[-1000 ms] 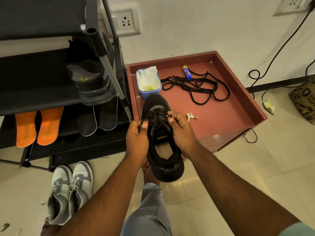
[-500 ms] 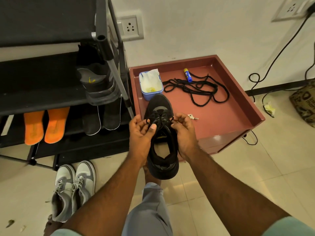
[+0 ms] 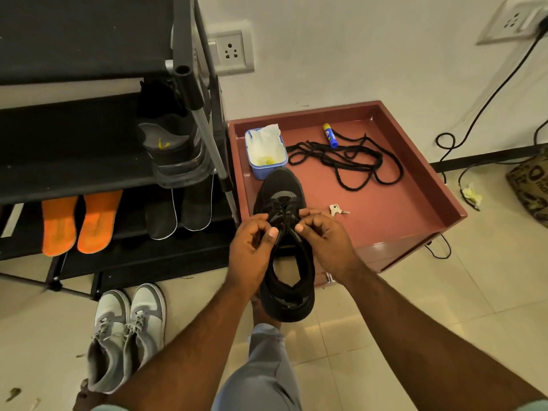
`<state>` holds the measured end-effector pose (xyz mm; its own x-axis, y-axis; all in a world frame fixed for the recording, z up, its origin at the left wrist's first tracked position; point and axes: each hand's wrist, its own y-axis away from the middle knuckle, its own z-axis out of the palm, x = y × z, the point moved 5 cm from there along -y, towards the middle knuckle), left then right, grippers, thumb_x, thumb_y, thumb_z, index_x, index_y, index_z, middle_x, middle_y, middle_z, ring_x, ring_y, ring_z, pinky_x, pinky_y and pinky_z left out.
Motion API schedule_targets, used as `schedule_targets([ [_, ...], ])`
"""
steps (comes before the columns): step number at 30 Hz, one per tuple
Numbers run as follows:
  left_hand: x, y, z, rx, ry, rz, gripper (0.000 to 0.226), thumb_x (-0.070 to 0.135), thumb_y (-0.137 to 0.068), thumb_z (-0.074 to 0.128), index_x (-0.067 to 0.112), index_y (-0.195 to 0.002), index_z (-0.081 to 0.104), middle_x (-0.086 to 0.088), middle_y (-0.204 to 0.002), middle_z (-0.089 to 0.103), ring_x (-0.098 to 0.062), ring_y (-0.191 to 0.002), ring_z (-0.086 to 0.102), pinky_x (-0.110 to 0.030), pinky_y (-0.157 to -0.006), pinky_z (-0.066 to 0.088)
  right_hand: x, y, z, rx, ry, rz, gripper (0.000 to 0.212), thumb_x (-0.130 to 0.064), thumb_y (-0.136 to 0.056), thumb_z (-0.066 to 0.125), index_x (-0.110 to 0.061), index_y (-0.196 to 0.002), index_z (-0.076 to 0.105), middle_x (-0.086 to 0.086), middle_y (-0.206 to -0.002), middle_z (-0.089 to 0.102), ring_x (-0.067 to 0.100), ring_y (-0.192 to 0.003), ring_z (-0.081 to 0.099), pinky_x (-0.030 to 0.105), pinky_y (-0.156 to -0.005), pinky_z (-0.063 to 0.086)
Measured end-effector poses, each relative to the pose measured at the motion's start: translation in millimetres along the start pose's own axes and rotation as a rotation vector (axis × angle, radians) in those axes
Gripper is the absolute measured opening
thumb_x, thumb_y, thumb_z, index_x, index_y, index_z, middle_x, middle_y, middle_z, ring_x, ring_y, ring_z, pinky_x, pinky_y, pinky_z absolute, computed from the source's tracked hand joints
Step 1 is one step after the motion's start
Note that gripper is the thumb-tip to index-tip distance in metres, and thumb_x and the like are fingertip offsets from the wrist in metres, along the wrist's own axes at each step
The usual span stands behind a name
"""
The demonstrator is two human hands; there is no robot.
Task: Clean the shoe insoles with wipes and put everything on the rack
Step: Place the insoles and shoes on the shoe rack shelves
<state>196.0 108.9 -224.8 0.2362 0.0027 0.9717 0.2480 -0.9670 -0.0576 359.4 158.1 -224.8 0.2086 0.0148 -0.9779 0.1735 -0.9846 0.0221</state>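
Left hand and right hand hold a black shoe over the red tray's near edge. Fingers of both pinch its laces. Orange insoles lie on the rack.

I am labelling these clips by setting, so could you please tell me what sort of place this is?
Probably a home entryway or room corner: a black shoe rack holding orange insoles stands against a white wall, grey sneakers sit on the tiled floor, and both hands work on a black shoe.
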Motion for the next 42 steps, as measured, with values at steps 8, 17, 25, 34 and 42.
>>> schedule_targets([
  [8,1,-5,1,0.021,-0.106,0.013,0.019,0.011,-0.100,0.052,0.025,-0.087,0.054,0.006,-0.126,0.057,-0.007,-0.111,0.056,-0.005,-0.087,0.041,11,-9,-43,0.189,0.382,0.064,0.010,-0.010,-0.098,0.044,-0.011,-0.093,0.053,0.005,-0.097,0.053,0.015,-0.085,0.048,0.022,-0.073,0.042],
  [17,-3,-2,0,0.288,0.105,-0.137,0.011,0.022,-0.106,0.041,0.021,-0.102,0.051,0.004,-0.114,0.065,-0.004,-0.106,0.062,-0.022,-0.091,0.050,-23,25,-3,0.033,0.312,-0.093,0.047,-0.036,-0.094,0.053,-0.019,-0.137,0.045,-0.009,-0.132,0.043,-0.003,-0.119,0.038,0.004,-0.096,0.029],
  [25,-26,-3,-69,0.491,0.176,-0.387,0.013,0.022,-0.105,0.044,0.019,-0.096,0.051,-0.001,-0.071,0.051,-0.013,-0.056,0.050,-0.028,-0.049,0.044,-19,21,9,-0.053,0.463,-0.114,0.041,-0.018,-0.095,0.054,-0.012,-0.136,0.050,0.004,-0.138,0.051,0.014,-0.128,0.044,0.015,-0.105,0.025],
  [34,30,-3,-29,-0.035,-0.568,0.227,0.025,0.020,-0.095,0.061,0.023,-0.119,0.067,0.009,-0.128,0.060,-0.018,-0.135,0.043,-0.048,-0.118,0.012,-7,18,7,0.101,-0.167,0.106,0.025,-0.036,-0.093,0.055,-0.022,-0.106,0.071,-0.001,-0.116,0.065,0.013,-0.111,0.060,0.042,-0.100,0.047],
  [42,23,1,-14,-0.034,-0.386,0.064,0.014,0.018,-0.091,0.068,0.021,-0.104,0.073,0.017,-0.091,0.054,-0.012,-0.097,0.057,-0.036,-0.103,0.042,-5,9,-1,0.088,-0.093,0.077,0.008,-0.007,-0.088,0.063,-0.010,-0.090,0.070,-0.002,-0.119,0.060,0.001,-0.104,0.058,0.025,-0.095,0.048],
])
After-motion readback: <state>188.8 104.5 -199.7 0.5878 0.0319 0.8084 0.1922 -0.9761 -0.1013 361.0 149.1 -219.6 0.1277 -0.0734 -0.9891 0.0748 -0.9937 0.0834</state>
